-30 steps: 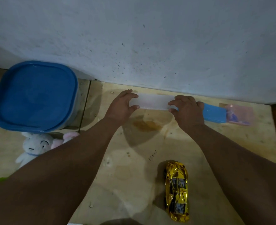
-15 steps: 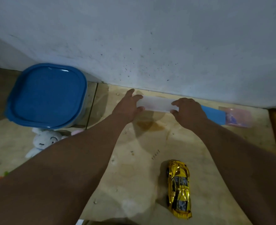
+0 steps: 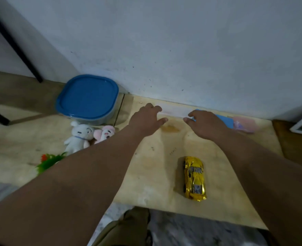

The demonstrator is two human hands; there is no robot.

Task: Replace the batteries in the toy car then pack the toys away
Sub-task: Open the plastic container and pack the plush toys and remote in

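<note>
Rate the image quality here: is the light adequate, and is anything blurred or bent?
Head view: dim light with a bluish cast; the gold toy car shows bright glints; both hands, left and right, look slightly soft; the wide lens bends the table edge and wall line.

A home: plush toys (image 3: 86, 134) on a wooden table (image 3: 146, 174) against a scuffed wall (image 3: 182, 50).

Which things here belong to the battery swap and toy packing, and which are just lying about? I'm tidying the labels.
Job:
gold toy car
blue-lidded container
white plush
pink plush
pale flat packet, probably, with left hand and right hand at its ends

Lying about:
blue card
pink packet
green plastic plant
</note>
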